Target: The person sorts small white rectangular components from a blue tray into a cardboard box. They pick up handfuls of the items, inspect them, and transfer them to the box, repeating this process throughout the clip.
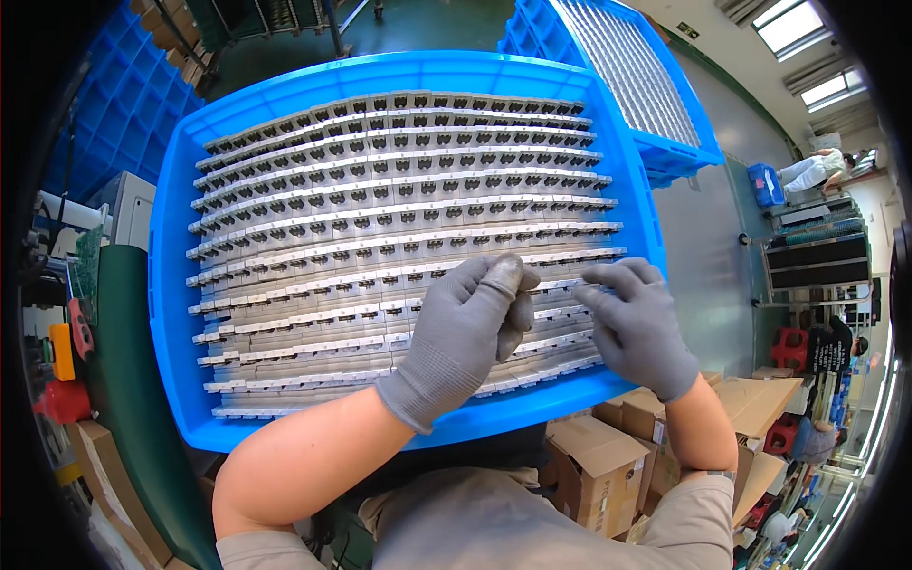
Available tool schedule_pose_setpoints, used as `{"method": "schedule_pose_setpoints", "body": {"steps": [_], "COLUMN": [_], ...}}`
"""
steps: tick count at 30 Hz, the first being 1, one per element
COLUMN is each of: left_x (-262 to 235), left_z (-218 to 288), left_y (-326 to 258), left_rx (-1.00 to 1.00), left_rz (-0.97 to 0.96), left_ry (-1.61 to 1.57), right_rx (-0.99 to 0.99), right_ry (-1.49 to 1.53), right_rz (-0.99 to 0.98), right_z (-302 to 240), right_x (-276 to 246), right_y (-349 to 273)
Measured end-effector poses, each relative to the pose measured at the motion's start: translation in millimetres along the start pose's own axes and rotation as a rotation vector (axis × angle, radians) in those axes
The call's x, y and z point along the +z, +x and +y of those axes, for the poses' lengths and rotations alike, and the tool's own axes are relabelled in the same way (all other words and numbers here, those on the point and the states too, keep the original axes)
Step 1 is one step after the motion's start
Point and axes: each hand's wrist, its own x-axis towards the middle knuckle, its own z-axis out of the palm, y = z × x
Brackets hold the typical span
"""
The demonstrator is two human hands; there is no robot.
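Note:
Both of my hands wear grey gloves and are over the near right part of a blue plastic crate [166, 285]. Long rows of small pale parts with black pieces [399, 204] fill it, set side by side. My left hand [465, 332] is closed, thumb pressed to its bent fingers; anything between them is hidden. To its right, my right hand [641, 332] has loosely bent fingers, apart from one another, pointing left at the rows. I see nothing held in it. Whether its fingertips touch the parts, I cannot tell.
A second blue crate [708, 114] with similar rows stands at the far right. Open cardboard boxes [594, 465] lie near my right elbow. At the left are a green surface [123, 351], a red-handled tool [80, 328] and a grey box [128, 209]. Other people are far right.

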Motion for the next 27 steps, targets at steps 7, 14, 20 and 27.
{"method": "schedule_pose_setpoints", "body": {"steps": [7, 14, 20, 27], "left_x": [2, 1, 5, 19], "left_z": [1, 6, 12, -3], "left_y": [-1, -4, -27, -44], "left_rx": [-0.013, 0.067, 0.07, 0.205], "left_rz": [0.008, 0.042, 0.01, -0.033], "left_ry": [0.0, -0.043, -0.532, -0.876], "right_rx": [0.039, 0.009, 0.086, -0.147], "right_ry": [-0.023, -0.005, 0.402, 0.454], "right_rz": [-0.027, 0.015, 0.337, 0.194], "right_z": [3, 0, -44, -85], "right_x": [6, 1, -26, -23], "right_y": [-10, -6, 8, 32]}}
